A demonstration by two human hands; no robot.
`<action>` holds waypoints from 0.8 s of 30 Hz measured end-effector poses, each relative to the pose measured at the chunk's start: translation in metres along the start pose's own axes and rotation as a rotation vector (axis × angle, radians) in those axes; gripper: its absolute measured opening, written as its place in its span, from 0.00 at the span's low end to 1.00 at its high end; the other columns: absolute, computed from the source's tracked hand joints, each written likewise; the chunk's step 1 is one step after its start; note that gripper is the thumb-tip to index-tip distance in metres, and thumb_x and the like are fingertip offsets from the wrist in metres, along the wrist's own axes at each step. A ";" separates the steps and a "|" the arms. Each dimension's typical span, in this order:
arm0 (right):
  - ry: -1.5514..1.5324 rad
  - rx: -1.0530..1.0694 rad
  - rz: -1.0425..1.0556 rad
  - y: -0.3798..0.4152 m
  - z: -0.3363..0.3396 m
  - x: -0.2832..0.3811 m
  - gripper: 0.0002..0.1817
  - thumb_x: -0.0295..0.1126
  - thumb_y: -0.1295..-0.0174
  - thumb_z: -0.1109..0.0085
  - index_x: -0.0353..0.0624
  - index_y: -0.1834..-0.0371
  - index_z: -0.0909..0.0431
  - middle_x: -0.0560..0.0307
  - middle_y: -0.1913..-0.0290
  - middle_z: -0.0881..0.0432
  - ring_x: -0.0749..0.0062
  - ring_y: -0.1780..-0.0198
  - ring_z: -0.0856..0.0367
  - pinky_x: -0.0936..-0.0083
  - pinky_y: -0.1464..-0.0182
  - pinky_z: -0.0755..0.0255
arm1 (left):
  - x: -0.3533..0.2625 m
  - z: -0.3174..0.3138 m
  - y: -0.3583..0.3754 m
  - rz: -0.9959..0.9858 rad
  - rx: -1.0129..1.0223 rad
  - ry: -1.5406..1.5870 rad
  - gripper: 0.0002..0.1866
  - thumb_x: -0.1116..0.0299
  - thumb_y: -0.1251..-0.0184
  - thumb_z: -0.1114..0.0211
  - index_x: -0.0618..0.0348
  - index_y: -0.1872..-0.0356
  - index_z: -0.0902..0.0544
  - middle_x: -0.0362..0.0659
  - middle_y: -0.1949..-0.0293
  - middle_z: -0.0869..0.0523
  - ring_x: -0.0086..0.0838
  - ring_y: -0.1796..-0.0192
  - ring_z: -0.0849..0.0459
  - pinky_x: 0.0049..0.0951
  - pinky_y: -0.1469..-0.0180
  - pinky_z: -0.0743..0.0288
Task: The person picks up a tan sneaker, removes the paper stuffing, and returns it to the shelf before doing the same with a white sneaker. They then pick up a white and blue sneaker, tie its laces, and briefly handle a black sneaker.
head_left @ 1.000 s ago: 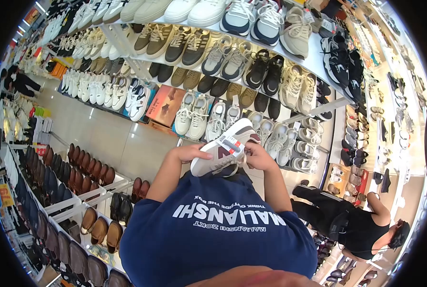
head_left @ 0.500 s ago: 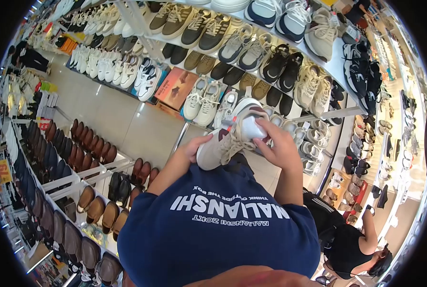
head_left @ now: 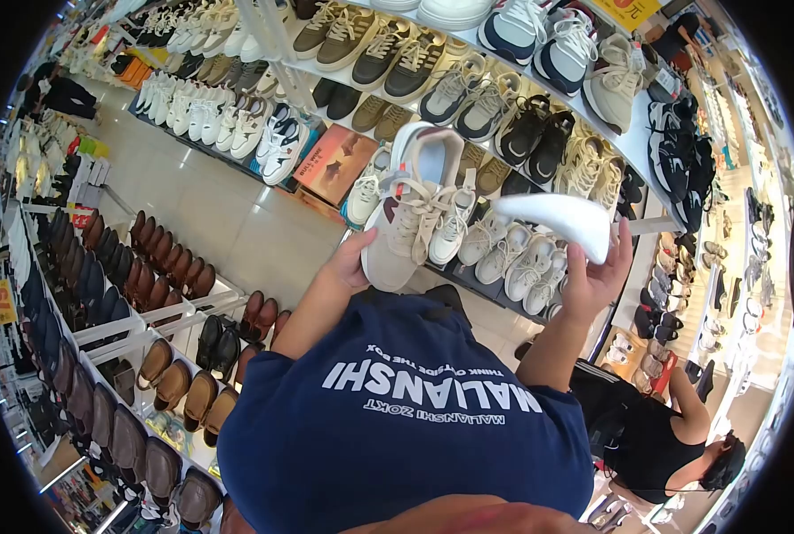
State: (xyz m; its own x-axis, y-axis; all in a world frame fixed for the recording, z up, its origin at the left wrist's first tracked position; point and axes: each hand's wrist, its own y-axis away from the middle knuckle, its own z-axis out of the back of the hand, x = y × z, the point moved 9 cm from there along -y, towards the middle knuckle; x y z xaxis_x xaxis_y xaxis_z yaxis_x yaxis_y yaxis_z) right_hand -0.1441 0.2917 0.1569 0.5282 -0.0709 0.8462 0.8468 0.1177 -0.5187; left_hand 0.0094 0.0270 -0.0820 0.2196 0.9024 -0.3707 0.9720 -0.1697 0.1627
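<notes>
In the head view, my left hand [head_left: 354,260] grips a beige sneaker [head_left: 395,242] near its toe. The sneaker has maroon patches, pale laces and a small red tag, and its opening faces up and away from me. My right hand [head_left: 598,274] is raised to the right, apart from the sneaker. Between its thumb and fingers it pinches a smooth white curved shoe insert [head_left: 557,215]. Behind the sneaker stand cream sneakers [head_left: 530,267] on a low shelf, partly covered by it.
A display rack [head_left: 632,151] of sneakers rises in front of me. An orange shoe box [head_left: 334,165] stands among the shoes. To the left, brown leather shoes [head_left: 201,400] line another rack. A person in a black top [head_left: 646,427] is close by at the lower right.
The white insert has come out of the sneaker's opening, and my right hand has carried it up to the right. My left hand still holds the sneaker, now tilted more upright.
</notes>
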 end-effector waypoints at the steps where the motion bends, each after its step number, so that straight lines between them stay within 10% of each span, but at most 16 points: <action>1: -0.026 0.019 -0.031 0.003 0.003 -0.008 0.42 0.20 0.44 0.31 0.31 0.26 0.42 0.43 0.45 0.20 0.64 0.45 0.19 0.70 0.41 0.26 | -0.006 -0.009 -0.001 -0.031 0.064 -0.001 0.42 0.47 0.33 0.37 0.59 0.24 0.42 0.57 0.32 0.28 0.50 0.34 0.23 0.53 0.32 0.28; 8: -0.307 0.116 -0.359 0.047 -0.022 -0.065 0.41 0.19 0.41 0.35 0.32 0.25 0.45 0.47 0.48 0.18 0.69 0.51 0.17 0.74 0.50 0.19 | -0.061 -0.078 -0.024 -0.318 0.154 -0.208 0.58 0.76 0.61 0.25 0.58 0.24 0.48 0.55 0.32 0.28 0.47 0.31 0.25 0.49 0.30 0.31; 14: -0.350 0.485 -0.320 0.063 -0.044 -0.052 0.47 0.24 0.48 0.30 0.33 0.23 0.45 0.46 0.48 0.17 0.65 0.49 0.17 0.73 0.44 0.26 | -0.082 -0.103 -0.050 -0.097 0.203 0.073 0.53 0.72 0.51 0.22 0.59 0.24 0.44 0.50 0.31 0.28 0.40 0.32 0.25 0.42 0.30 0.30; 18: -0.090 0.626 -0.004 0.054 -0.075 0.005 0.53 0.31 0.52 0.27 0.33 0.22 0.47 0.46 0.55 0.14 0.64 0.56 0.15 0.75 0.52 0.25 | -0.116 -0.137 -0.041 -0.578 0.348 -0.586 0.47 0.70 0.47 0.23 0.65 0.26 0.39 0.48 0.32 0.26 0.32 0.33 0.24 0.37 0.31 0.30; 22: -0.042 0.736 0.089 0.061 -0.107 0.019 0.54 0.31 0.52 0.28 0.34 0.21 0.50 0.46 0.58 0.14 0.66 0.62 0.15 0.75 0.60 0.24 | -0.105 -0.111 -0.075 -0.271 0.089 -0.114 0.54 0.66 0.52 0.21 0.61 0.24 0.44 0.46 0.32 0.28 0.33 0.32 0.25 0.38 0.31 0.30; 24: -0.037 0.913 0.025 0.069 -0.127 0.019 0.56 0.30 0.51 0.29 0.34 0.20 0.55 0.44 0.57 0.13 0.63 0.60 0.13 0.74 0.58 0.23 | -0.106 -0.145 -0.054 -0.547 0.312 -0.432 0.54 0.69 0.52 0.24 0.56 0.23 0.47 0.47 0.32 0.28 0.37 0.32 0.24 0.40 0.30 0.29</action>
State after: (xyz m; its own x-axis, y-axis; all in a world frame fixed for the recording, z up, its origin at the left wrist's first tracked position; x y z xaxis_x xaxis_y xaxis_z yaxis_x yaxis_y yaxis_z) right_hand -0.0679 0.1729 0.1222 0.5302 -0.0280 0.8474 0.4484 0.8575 -0.2523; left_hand -0.0786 -0.0025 0.0811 -0.3488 0.6659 -0.6594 0.9164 0.0949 -0.3889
